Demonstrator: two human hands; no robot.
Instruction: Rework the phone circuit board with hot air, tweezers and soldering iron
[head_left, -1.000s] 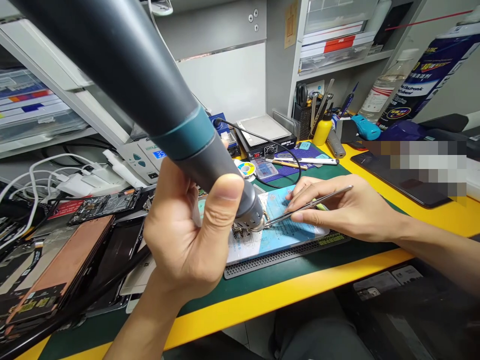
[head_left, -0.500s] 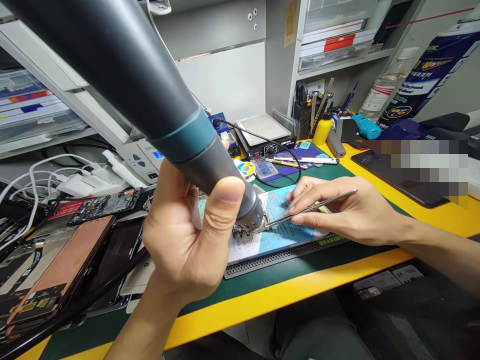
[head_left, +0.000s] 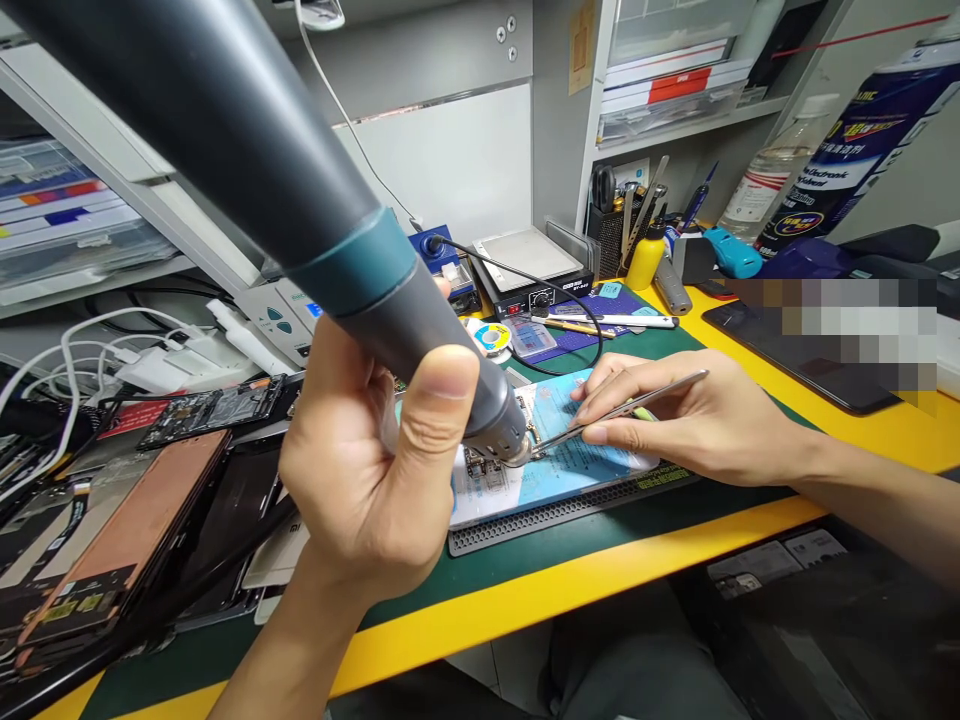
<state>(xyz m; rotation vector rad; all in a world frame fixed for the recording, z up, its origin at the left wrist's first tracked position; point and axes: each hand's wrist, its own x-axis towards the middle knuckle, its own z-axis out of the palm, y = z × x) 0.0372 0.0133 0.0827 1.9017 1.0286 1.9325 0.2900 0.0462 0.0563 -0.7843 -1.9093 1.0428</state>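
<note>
My left hand (head_left: 382, 460) is wrapped round a dark grey hot air gun (head_left: 322, 200) with a teal band, its thumb along the near side. The gun slants down to the right, and its metal nozzle sits just over a small circuit board (head_left: 487, 466), hiding part of it. Between the thumb and fingers of my right hand (head_left: 675, 415) are thin metal tweezers (head_left: 622, 408). Their tips reach the board's edge beside the nozzle; whether they grip anything there is too small to tell. Under the board lies a blue and white box (head_left: 577, 470).
Stacked phone parts (head_left: 127, 540) crowd the left, near white chargers (head_left: 165, 355). Behind are a solder spool (head_left: 492, 338), a black heating plate unit (head_left: 532, 285) with a looping cable and a yellow bottle (head_left: 646, 258). A black phone (head_left: 795, 350) lies right. A green mat (head_left: 525, 570) covers the desk.
The hot air gun and my left hand have shifted slightly left. The tweezers have tilted a little in my right hand, their rear end moving slightly left and up.
</note>
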